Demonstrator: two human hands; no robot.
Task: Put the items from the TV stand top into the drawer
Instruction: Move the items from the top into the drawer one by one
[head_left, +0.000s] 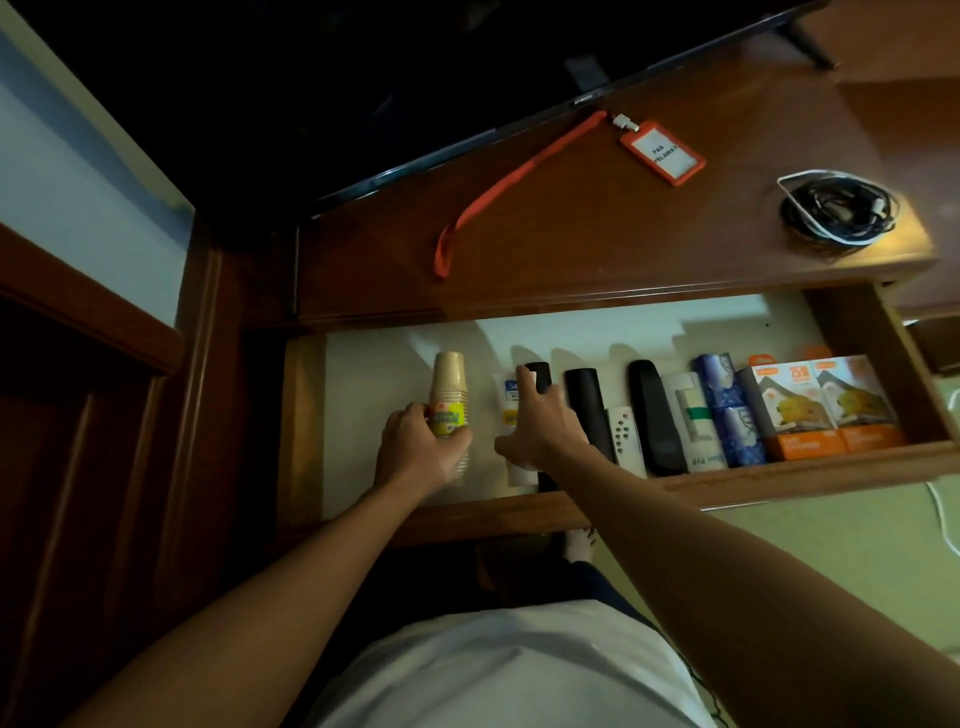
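The open drawer (363, 374) has a white floor and holds a row of items. My left hand (421, 449) is shut on a stack of beige paper cups (449, 387) with a yellow label, lying in the drawer's left part. My right hand (540, 428) rests with spread fingers on a white tube (508, 397) and a black remote (540, 376) beside the cups. On the TV stand top (597, 244) lie an orange lanyard with a badge holder (662, 152) and a coil of black and white cables (839, 213).
Further right in the drawer lie two black remotes (587, 400), a small white remote (623, 434), a white box, blue tissue packs (727, 405) and two orange-and-white boxes (826, 402). The TV (415, 78) stands at the back of the stand top. A wooden cabinet is at left.
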